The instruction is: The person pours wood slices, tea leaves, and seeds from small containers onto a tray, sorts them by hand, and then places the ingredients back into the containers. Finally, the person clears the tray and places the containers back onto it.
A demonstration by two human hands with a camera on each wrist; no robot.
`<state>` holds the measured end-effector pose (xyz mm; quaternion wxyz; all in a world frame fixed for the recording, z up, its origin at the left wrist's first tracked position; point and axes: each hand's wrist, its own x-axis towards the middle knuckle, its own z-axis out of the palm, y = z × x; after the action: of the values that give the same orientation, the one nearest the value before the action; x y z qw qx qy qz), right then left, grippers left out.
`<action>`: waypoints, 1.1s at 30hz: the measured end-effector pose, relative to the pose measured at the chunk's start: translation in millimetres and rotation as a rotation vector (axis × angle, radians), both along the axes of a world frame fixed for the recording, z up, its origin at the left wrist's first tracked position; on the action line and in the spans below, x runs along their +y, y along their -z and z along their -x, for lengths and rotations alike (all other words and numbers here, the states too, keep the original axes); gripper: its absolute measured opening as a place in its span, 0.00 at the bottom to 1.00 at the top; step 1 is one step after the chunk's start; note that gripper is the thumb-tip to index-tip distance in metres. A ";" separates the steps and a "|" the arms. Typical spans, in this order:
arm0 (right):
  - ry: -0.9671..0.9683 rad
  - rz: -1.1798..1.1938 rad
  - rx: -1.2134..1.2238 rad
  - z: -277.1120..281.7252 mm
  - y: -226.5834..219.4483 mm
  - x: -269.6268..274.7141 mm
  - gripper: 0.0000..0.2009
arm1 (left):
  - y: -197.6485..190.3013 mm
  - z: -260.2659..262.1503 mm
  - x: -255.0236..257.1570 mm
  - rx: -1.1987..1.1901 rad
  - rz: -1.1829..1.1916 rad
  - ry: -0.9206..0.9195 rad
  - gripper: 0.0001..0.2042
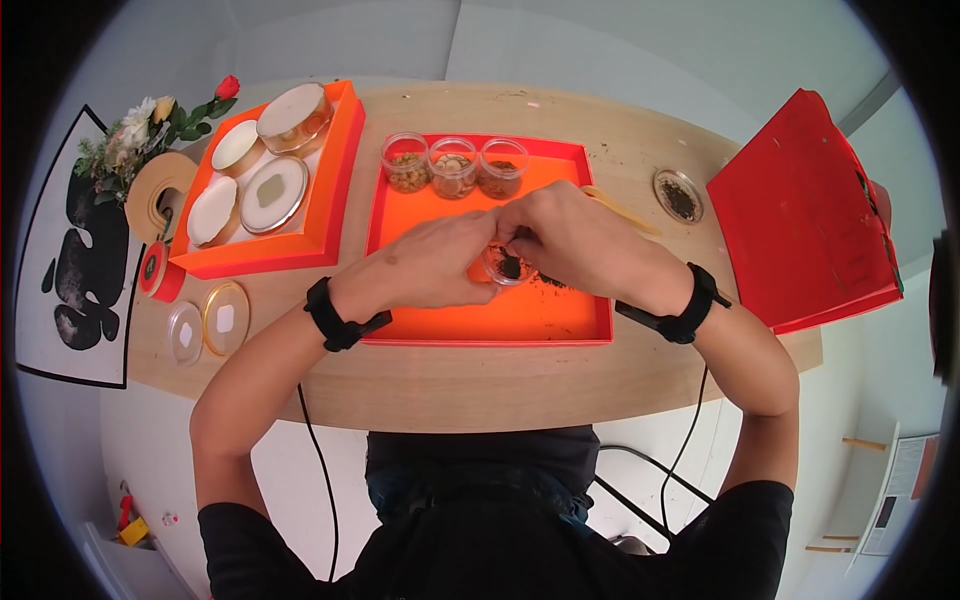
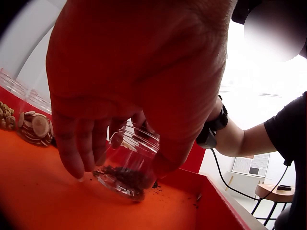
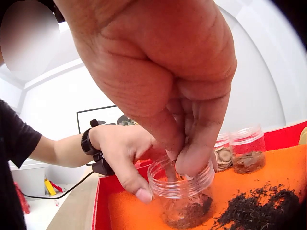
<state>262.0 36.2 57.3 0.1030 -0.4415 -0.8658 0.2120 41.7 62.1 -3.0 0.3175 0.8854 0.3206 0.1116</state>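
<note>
My left hand (image 1: 450,260) grips a small clear jar (image 3: 180,195) with thumb and fingers around its sides. The jar tilts over the orange floor of a red-rimmed tray (image 1: 450,325), and dark dried shreds, like loose tea (image 2: 125,177), lie at its bottom. Thumb and fingertips of my right hand (image 1: 565,225) are pinched together at the jar's mouth, with dark bits showing at the tips. Beside the jar, a loose heap of the same dark shreds (image 3: 254,208) is spread on the tray floor.
Three filled jars stand along the tray's back: one with yellowish pieces (image 1: 407,172), one with pale slices (image 1: 453,176), one brownish (image 1: 501,178). An orange box (image 1: 335,200) of lidded containers stands left; lids (image 1: 226,318) lie before it. Right are a shallow dish (image 1: 679,196) and red box (image 1: 800,220).
</note>
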 end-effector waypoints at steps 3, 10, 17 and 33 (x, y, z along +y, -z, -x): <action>-0.017 -0.022 0.002 -1.5 5.2 0.6 0.05 | -1.3 -0.4 0.2 0.047 0.021 -0.023 0.23; -0.063 -0.035 0.000 -2.5 3.9 -2.7 0.04 | -11.9 0.1 -1.5 -0.001 0.144 0.011 0.22; 0.064 -0.083 0.138 -21.6 16.8 4.8 0.04 | -2.4 4.6 0.1 0.037 0.031 -0.019 0.29; 0.044 -0.114 -0.328 -54.6 65.8 4.0 0.29 | -7.4 11.9 0.0 0.071 0.080 -0.032 0.30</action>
<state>316.6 40.2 -8.5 -0.0100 -0.4825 -0.8717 0.0853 29.9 62.1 4.4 0.3391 0.8702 0.3501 0.0724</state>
